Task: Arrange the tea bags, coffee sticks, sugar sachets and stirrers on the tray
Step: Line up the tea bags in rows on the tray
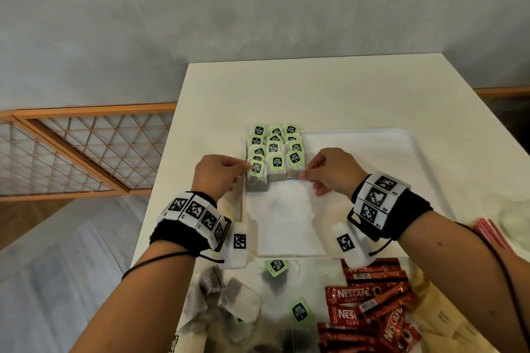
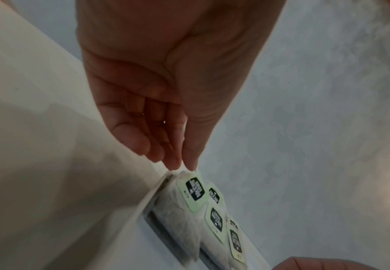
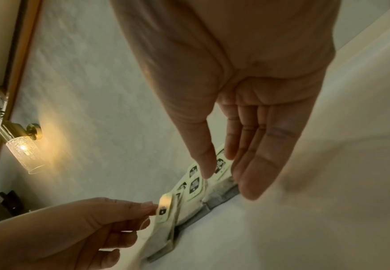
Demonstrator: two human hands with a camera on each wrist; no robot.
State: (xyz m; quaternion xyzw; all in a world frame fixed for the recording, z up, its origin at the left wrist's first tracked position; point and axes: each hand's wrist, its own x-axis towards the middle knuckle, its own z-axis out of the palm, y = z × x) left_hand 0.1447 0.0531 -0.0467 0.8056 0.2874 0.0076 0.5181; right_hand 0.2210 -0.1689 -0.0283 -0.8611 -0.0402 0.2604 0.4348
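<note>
On the white tray, which lies on the pale worktop, tea bags stand in three overlapping columns at the far left corner, each a greyish filter-paper pouch with a pale green tag printed with a black label. The left hand pinches the nearest bag of the left column at its upper edge between thumb and fingertips, with the green tag lying on the pouch and a loop of thread showing beneath it. The right hand is relaxed, its fingers nearly straight and together, the tips at the lower corner of the nearest bag of the right column; whether they touch it I cannot tell. On the worktop nearer the person lie loose tea bags, some with the tag face up, and just to their right a heap of red Nescafé coffee sticks. Red-and-white striped stirrers lie at the right edge of the head view, beside the right forearm.
</note>
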